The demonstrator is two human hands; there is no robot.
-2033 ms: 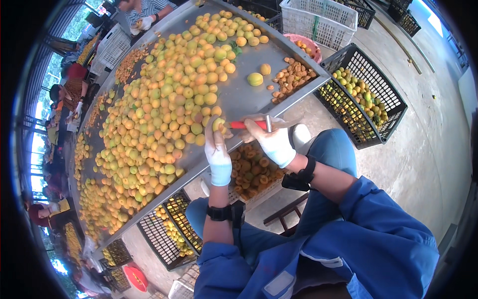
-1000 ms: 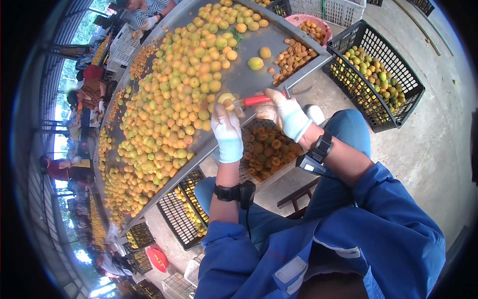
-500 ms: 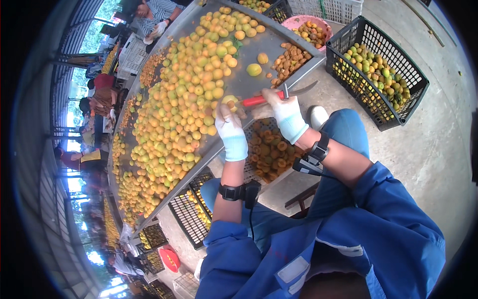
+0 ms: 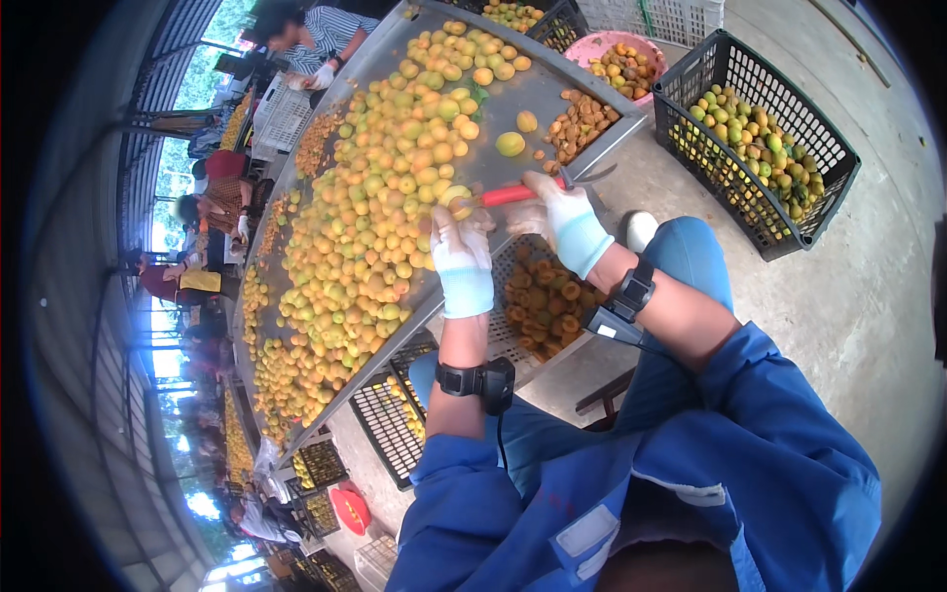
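My left hand (image 4: 461, 249), in a white glove with a pale blue cuff, is closed around a yellow apricot (image 4: 455, 199) at the table's near edge. A red-handled knife (image 4: 507, 194) is gripped in my gloved right hand (image 4: 565, 212). The curved metal blade sticks out to the right past that hand. At its left end the red handle meets the apricot; the exact contact is blurred. Under my hands, a white crate (image 4: 506, 340) holds halved apricots (image 4: 543, 301). A large heap of whole apricots (image 4: 380, 197) spreads over the metal table (image 4: 498, 99) beside my left hand.
Two loose apricots (image 4: 510, 144) and a pile of pits (image 4: 582, 123) lie at the table's right corner. A black crate of greenish fruit (image 4: 838, 187) stands on the floor at right, near a pink basin (image 4: 659, 61). Several people work along the far left side.
The knife's handle has shifted left and up against the apricot, and its blade has turned. The view has shifted slightly. Both hands keep their hold.
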